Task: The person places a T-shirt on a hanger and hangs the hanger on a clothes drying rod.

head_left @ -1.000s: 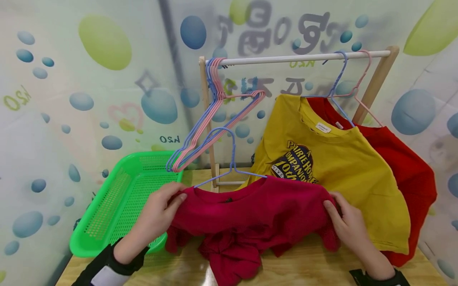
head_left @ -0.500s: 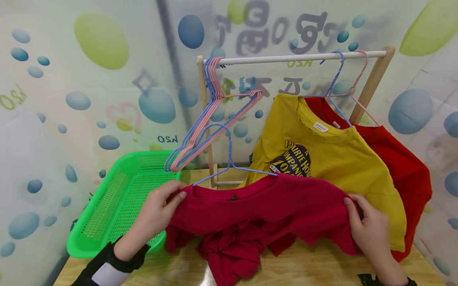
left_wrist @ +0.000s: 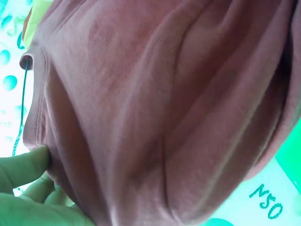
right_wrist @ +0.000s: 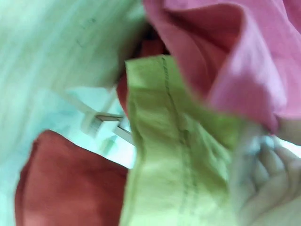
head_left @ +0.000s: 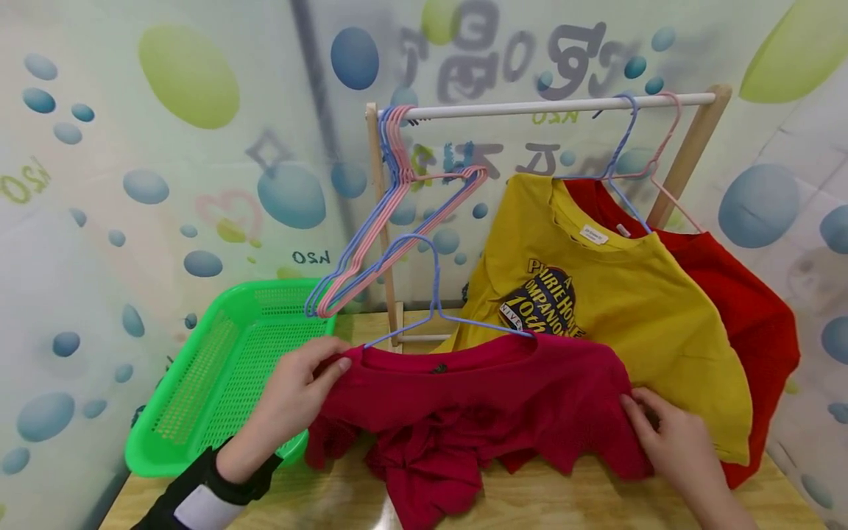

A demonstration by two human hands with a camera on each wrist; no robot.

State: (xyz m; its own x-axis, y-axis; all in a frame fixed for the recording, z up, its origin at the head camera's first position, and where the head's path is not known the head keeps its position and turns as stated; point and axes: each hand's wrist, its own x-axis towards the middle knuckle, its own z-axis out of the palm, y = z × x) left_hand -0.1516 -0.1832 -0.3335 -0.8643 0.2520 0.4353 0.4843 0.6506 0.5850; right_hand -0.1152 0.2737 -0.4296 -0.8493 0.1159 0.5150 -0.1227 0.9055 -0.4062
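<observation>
A crimson shirt (head_left: 490, 397) hangs on a blue hanger (head_left: 436, 302), whose hook and upper arms rise out of the neckline. My left hand (head_left: 298, 390) pinches the shirt at its left shoulder, beside the neck opening. Over on the right, my right hand (head_left: 676, 434) pinches the sleeve edge between thumb and fingers. The lower part of the shirt lies bunched on the wooden table (head_left: 517, 508). In the left wrist view the cloth (left_wrist: 141, 103) fills most of the picture, with the thumb and fingertips at its edge.
A white rail (head_left: 503, 110) on wooden posts stands behind. Several blue and pink hangers (head_left: 397, 199) hang at its left end. A yellow T-shirt (head_left: 616, 324) and a red shirt (head_left: 742, 316) hang at its right. A green basket (head_left: 159, 412) stands on the left.
My right hand first moved right, stretching the crimson shirt's sleeve outward, then came down and slightly back. The blue hanger shifted a little right. My left hand has barely moved.
</observation>
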